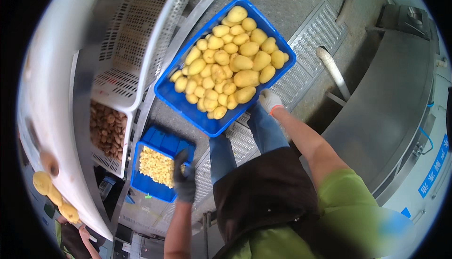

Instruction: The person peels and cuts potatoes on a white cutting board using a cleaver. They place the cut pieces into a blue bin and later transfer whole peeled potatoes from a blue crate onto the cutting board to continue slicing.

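Observation:
A large blue crate (278,32) full of peeled potatoes (223,65) is in front of me, tilted across the view. My right hand (269,100), in a white glove, closes on the crate's rim at its near right side. Lower left, my left hand (184,179) wears a dark grey glove and hangs apart from the large crate. Its fingers point forward, some spread, and nothing shows in them. Just beyond that hand is a smaller blue crate (141,183) with pale diced potato (157,166), partly covered by the glove.
White perforated baskets (136,87) stand on the left, one with brown unpeeled potatoes (108,129). Peeled potatoes (42,183) lie on a white surface at far left, near another person's hand (84,233). Right: a steel tank (381,113), a white pipe (335,73) and floor grating (310,47).

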A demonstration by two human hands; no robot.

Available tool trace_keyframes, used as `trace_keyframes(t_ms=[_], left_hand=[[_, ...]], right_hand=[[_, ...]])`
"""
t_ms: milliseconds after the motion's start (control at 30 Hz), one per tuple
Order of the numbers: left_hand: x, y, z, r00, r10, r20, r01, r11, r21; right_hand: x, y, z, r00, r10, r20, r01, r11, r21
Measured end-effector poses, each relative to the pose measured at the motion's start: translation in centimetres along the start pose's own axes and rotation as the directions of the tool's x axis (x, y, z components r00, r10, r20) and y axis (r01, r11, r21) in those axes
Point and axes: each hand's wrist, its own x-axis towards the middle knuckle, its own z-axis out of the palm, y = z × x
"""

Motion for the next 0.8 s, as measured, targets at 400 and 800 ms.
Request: trace_keyframes(t_ms=[400,800], left_hand=[[26.6,-6.3,36.6,0.861,0.029,0.508,-0.375,0.710,0.595],[27.7,-13.8,37.2,0.721,-0.100,0.686,-0.397,0.752,0.527]], right_hand=[[12.1,3.1,-4.5,0.988,-0.134,-0.071,0.141,0.985,0.097],[14.3,-5.9,-2.2,0.877,-0.434,0.207,0.390,0.894,0.221]])
